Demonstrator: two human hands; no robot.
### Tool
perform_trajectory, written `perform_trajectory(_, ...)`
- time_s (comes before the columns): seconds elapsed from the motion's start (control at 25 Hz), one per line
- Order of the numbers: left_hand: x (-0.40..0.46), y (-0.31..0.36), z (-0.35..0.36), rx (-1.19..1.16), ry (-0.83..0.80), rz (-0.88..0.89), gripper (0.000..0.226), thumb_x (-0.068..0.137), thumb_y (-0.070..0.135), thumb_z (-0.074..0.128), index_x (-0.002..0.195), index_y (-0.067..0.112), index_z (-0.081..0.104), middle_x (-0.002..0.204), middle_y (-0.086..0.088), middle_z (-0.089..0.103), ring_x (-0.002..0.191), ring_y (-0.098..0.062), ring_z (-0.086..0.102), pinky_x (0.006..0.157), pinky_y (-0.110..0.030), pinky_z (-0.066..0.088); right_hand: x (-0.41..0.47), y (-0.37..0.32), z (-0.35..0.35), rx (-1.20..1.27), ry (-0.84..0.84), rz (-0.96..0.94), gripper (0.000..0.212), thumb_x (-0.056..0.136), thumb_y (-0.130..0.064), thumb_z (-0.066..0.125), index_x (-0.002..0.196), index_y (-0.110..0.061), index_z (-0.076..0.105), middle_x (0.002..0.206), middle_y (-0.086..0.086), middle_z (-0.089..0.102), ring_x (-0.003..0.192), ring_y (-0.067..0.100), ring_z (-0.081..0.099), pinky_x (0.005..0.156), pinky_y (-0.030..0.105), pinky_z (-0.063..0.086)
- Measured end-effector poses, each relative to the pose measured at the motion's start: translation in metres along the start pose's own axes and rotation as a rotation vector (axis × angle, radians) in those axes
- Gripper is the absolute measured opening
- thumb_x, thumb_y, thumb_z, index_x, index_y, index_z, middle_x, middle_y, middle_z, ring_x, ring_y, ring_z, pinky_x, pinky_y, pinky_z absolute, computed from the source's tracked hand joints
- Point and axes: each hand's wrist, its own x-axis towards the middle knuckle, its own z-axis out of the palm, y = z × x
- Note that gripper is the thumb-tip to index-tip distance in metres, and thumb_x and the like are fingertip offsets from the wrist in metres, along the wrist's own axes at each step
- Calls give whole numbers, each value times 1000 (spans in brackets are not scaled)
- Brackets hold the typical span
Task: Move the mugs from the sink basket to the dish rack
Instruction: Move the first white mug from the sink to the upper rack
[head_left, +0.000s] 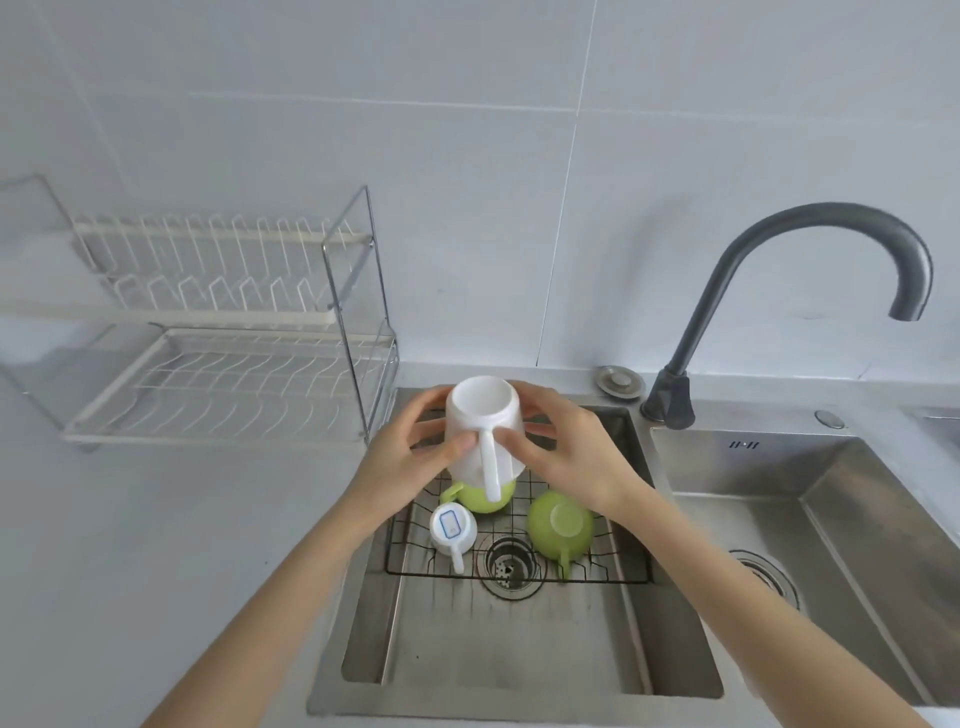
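I have the white mug (483, 431) clasped upside down between my left hand (410, 457) and right hand (566, 457), lifted above the sink basket (631, 571). Three mugs remain there. Next I judge it must travel left onto the empty dish rack (228, 395).

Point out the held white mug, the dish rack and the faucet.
white mug (480, 415): head view, on its upturned base, between both hands.
dish rack (228, 384): head view, on the lower shelf's wires.
faucet (810, 218): head view, on the top of its arched spout.
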Motion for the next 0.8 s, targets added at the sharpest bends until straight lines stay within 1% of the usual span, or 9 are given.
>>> perform_trajectory(0.08, 0, 11, -14, -5, 17, 42, 39, 81, 7, 63, 110, 29, 48, 107, 25, 53, 84, 24, 57, 67, 1, 45, 6, -17, 3, -44, -2, -34, 51, 84, -20, 64, 131, -12, 46, 125, 9, 59, 113, 19, 56, 100, 31, 48)
perform_trajectory(0.16, 1, 19, -30, -14, 22, 76, 40, 81, 7, 63, 111, 27, 47, 108, 26, 52, 84, 25, 55, 67, 1, 45, 14, -34, 7, -87, 2, -53, 56, 82, -19, 66, 132, -11, 44, 127, 8, 57, 113, 18, 55, 99, 27, 47)
perform_trajectory(0.24, 3, 25, -46, -21, 29, 99, 41, 80, 9, 64, 112, 28, 46, 110, 25, 51, 87, 21, 57, 69, 0, 47, 23, -50, 11, -109, 17, -64, 57, 81, -18, 67, 133, -11, 43, 128, 8, 56, 110, 16, 54, 98, 25, 47)
perform_trajectory(0.36, 5, 31, -74, -19, 32, 138, 43, 74, 23, 69, 111, 33, 48, 112, 24, 53, 96, 13, 57, 76, -6, 50, 39, -75, 17, -166, 4, -76, 65, 80, -20, 69, 137, -12, 39, 128, 6, 55, 106, 12, 53, 95, 21, 46)
perform_trajectory(0.44, 8, 35, -93, 6, 23, 164, 44, 68, 33, 68, 107, 40, 49, 113, 26, 53, 104, 6, 57, 84, -16, 53, 51, -92, 19, -215, -23, -89, 70, 79, -21, 70, 139, -14, 35, 128, 5, 53, 102, 10, 52, 90, 18, 46)
perform_trajectory(0.52, 11, 39, -113, 19, 11, 192, 49, 62, 42, 69, 106, 42, 49, 114, 25, 54, 110, -2, 56, 88, -23, 54, 63, -109, 23, -255, -37, -112, 70, 78, -22, 71, 138, -15, 37, 127, 6, 53, 101, 11, 52, 89, 19, 48)
perform_trajectory(0.56, 14, 42, -123, 26, 9, 210, 51, 60, 46, 67, 107, 41, 49, 114, 25, 54, 111, -3, 57, 87, -24, 54, 68, -118, 25, -268, -34, -128, 69, 77, -22, 72, 137, -15, 39, 127, 7, 53, 102, 12, 53, 89, 21, 48)
perform_trajectory(0.68, 21, 55, -152, 41, 24, 268, 51, 60, 48, 66, 108, 40, 49, 114, 27, 54, 104, 7, 57, 83, -16, 54, 86, -146, 29, -289, -13, -173, 65, 77, -24, 72, 135, -17, 43, 125, 6, 55, 105, 15, 55, 92, 25, 50)
perform_trajectory(0.8, 31, 68, -181, 42, 50, 314, 45, 68, 35, 66, 110, 36, 49, 112, 27, 53, 98, 10, 57, 71, -5, 49, 107, -172, 35, -306, 2, -198, 64, 78, -24, 71, 135, -16, 42, 125, 6, 55, 103, 12, 54, 89, 20, 49)
